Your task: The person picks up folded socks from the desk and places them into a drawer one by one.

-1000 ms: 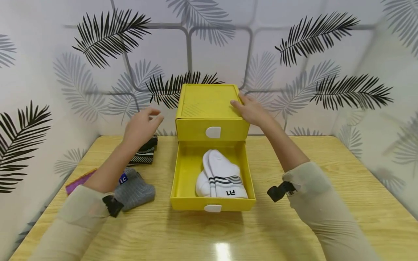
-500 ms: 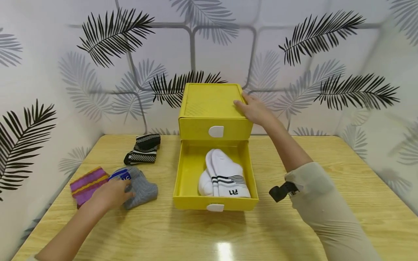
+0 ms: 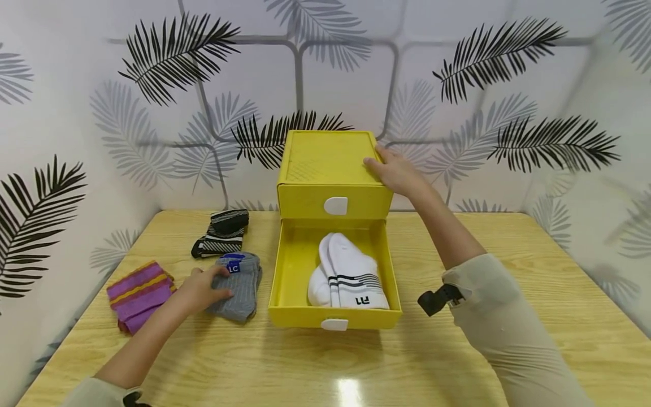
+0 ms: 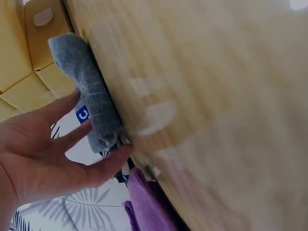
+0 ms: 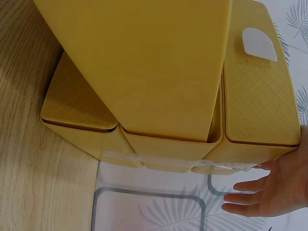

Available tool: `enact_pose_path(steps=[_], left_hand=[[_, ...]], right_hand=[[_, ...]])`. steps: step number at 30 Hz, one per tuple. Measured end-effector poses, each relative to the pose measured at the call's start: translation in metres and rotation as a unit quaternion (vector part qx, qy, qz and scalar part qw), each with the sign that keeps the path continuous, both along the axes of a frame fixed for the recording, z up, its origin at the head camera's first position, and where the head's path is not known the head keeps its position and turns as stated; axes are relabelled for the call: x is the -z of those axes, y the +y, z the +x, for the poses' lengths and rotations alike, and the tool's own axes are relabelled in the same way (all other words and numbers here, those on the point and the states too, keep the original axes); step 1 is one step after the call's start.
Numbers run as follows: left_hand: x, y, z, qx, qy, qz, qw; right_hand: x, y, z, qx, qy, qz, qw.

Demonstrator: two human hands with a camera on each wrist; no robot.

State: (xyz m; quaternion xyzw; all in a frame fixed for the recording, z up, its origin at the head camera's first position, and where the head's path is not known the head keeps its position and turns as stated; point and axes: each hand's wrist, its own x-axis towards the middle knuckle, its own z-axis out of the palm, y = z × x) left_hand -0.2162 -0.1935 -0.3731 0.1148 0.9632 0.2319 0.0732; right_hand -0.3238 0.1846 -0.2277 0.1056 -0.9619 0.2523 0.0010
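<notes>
left hand: thumb and fingers spread, touching the left side of the grey sock; grey sock: on the table, long axis roughly near to far, left hand much the nearer; purple striped cloth: left of that hand; open yellow drawer: right of the grey sock, white socks inside; black striped sock: farther back; right hand: fingers parted, resting at the right edge of the yellow box

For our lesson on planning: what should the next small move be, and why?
Probably lift the grey socks toward the open drawer: the left hand touches them, the drawer is to their right, and space shows beside its white socks.
</notes>
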Motion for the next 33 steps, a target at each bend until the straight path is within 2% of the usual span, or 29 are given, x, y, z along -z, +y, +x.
enact_pose_path(steps=[2,5,8,12,14,16,18,22,23,25,28,31,33], left_hand=[[0.000,0.003,-0.002,-0.009,-0.004,-0.014,0.9999],[0.000,0.008,-0.006,-0.006,-0.010,-0.034,0.9994],[0.002,0.009,-0.012,-0.006,-0.014,-0.024,0.9996],[0.006,0.003,-0.019,0.008,-0.029,0.065,0.9974],[0.008,-0.003,-0.021,0.015,-0.060,0.129,0.9897],[0.008,-0.009,-0.021,0.015,-0.109,0.190,0.9755],[0.008,-0.015,-0.022,0.008,-0.169,0.257,0.9514],[0.005,-0.023,-0.024,-0.002,-0.270,0.380,0.8848],[0.006,-0.024,-0.024,-0.003,-0.286,0.400,0.8706],[0.006,-0.025,-0.023,0.001,-0.304,0.419,0.8554],[0.008,-0.026,-0.022,0.017,-0.320,0.440,0.8389],[0.008,-0.026,-0.020,0.042,-0.325,0.459,0.8257],[0.006,-0.025,-0.019,0.061,-0.319,0.460,0.8265]], right_hand=[[0.001,0.000,0.000,0.000,0.001,0.001,1.000],[0.000,0.001,0.000,0.001,-0.001,0.002,1.000],[-0.001,0.002,0.000,0.004,0.000,0.002,1.000],[-0.001,0.003,0.000,0.005,0.000,-0.004,1.000],[0.000,0.003,0.000,0.001,0.000,-0.009,1.000],[0.000,0.003,0.000,-0.005,0.001,-0.013,1.000],[0.001,0.002,0.000,-0.008,0.003,-0.016,1.000],[0.001,0.002,0.001,-0.006,0.005,-0.021,1.000],[0.001,0.002,0.001,-0.006,0.005,-0.022,1.000],[0.001,0.002,0.001,-0.004,0.002,-0.023,1.000],[0.001,0.001,0.000,-0.004,-0.001,-0.023,1.000],[0.001,0.002,0.000,-0.005,-0.001,-0.025,1.000],[0.002,0.003,0.000,-0.005,-0.002,-0.028,1.000]])
